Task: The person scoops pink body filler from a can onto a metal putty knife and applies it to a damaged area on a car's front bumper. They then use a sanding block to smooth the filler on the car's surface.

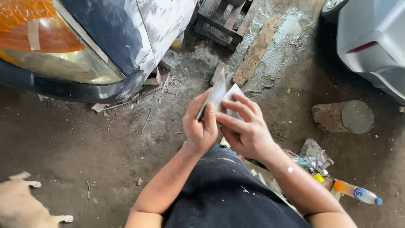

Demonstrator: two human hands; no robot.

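Observation:
My left hand (199,126) grips a thin grey metal spreader blade (214,93), held on edge and pointing away from me. My right hand (244,126) holds a second flat grey blade (234,93) against it, fingers spread across its face. Both hands meet over my lap, above dark paint-flecked clothing (223,194). The two blades touch each other. A car's front corner with an amber and clear headlight (50,46) and a dark fender patched with pale filler (139,29) stands at the upper left.
A wooden pallet (223,19) and a plank (257,48) lie ahead on the dirt floor. A log stump (344,116) sits right, below a silver car (371,42). A plastic bottle (356,193) and clutter lie by my right arm. An animal's pale paws (25,202) show bottom left.

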